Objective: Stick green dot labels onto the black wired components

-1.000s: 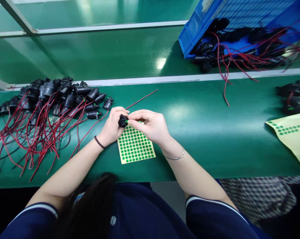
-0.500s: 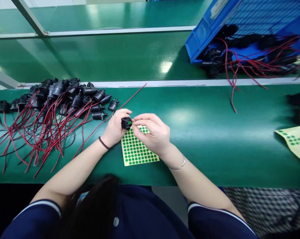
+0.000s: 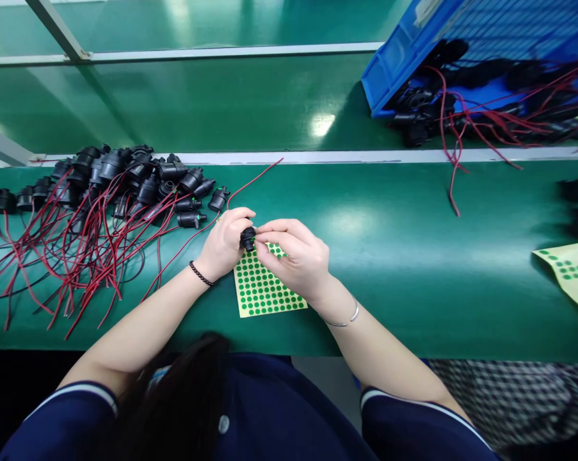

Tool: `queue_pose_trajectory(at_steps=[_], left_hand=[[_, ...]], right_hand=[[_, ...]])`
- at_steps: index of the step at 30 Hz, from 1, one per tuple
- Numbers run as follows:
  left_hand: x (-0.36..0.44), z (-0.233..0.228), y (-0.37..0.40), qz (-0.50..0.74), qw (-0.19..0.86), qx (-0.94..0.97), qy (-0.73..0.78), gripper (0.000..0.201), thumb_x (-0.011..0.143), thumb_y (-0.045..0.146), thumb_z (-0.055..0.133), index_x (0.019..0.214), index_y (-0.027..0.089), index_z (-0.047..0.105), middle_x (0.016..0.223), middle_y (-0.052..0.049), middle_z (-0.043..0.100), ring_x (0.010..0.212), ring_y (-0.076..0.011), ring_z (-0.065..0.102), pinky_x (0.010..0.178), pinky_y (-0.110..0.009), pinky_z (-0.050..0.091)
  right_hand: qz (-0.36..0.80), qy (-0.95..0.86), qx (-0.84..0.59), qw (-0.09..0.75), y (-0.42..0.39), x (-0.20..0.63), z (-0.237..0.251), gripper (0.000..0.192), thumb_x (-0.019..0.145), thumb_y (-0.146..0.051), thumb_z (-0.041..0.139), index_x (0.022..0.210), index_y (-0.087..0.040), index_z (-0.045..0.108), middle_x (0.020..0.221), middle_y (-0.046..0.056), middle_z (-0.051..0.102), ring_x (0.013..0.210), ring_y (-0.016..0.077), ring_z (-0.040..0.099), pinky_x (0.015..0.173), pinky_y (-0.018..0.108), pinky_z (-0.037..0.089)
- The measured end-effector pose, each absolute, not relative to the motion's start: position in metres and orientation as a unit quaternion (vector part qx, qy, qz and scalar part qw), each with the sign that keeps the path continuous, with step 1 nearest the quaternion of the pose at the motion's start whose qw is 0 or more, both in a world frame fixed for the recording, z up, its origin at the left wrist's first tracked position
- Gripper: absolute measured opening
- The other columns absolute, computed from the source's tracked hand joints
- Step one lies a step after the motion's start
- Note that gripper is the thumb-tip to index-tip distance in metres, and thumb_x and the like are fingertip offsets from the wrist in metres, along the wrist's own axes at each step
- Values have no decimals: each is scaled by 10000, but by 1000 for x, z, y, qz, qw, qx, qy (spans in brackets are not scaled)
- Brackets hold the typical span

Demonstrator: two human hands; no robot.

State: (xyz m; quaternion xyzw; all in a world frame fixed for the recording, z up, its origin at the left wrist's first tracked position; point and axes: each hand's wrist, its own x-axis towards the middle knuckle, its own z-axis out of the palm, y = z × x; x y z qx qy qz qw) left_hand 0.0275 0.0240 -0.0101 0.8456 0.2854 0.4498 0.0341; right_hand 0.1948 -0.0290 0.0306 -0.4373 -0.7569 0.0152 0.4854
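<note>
My left hand (image 3: 225, 240) is closed around a small black cylindrical part (image 3: 247, 239), its narrow neck pointing toward me. A green dot sticker (image 3: 253, 239) shows on the side of this part. At that dot, the thumb and forefinger of my right hand (image 3: 296, 256) come together in a pinch against the part. Beneath both hands lies a yellowish sheet of green dot stickers (image 3: 269, 288), its upper edge partly covered by my fingers. One red wire (image 3: 255, 184) runs out on the table behind my left hand.
To the left lies a heap of black cylindrical parts (image 3: 111, 168) with tangled red and black wires. A blue crate (image 3: 385, 77) with more wired parts stands at the back right, wires hanging out. Another sticker sheet (image 3: 569, 269) lies at the right edge.
The black part has turned in my left hand, so its green dot now faces my right fingertips. The camera view has shifted slightly.
</note>
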Motion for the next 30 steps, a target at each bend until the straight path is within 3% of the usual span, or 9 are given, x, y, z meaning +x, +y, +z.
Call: queue_pose_trajectory(at_steps=[4,9,20,30], left_hand=[[29,-10,24,452,7,846,284,219,943,136,518,1124,232,441,1099,-72,642,993,-173,636,811,-346,553],[29,-13,25,452,18,842,294,213,955,156,500,1135,250,434,1113,-59,632,995,-177,631,817,-348,541],[31,-10,24,462,6,836,297,194,951,141,502,1113,233,447,1105,-67,625,1009,-176,631,813,-349,552],[35,-14,21,438,-37,844,308,157,964,138,462,1084,239,463,1084,-45,604,947,-171,576,786,-319,501]], right_hand=[[-7,-770,-410,489,-29,196,28,203,854,-86,628,925,-257,711,939,38,758,821,161,726,735,279,630],[61,-774,-422,469,-29,198,27,195,874,-116,623,926,-275,722,979,35,756,856,174,725,799,325,636],[17,-757,-421,499,-27,195,29,175,848,-101,652,919,-242,728,935,49,761,826,168,734,731,285,634],[-25,-788,-428,441,-30,197,34,180,885,-100,589,829,-230,701,878,42,750,732,144,705,672,252,608]])
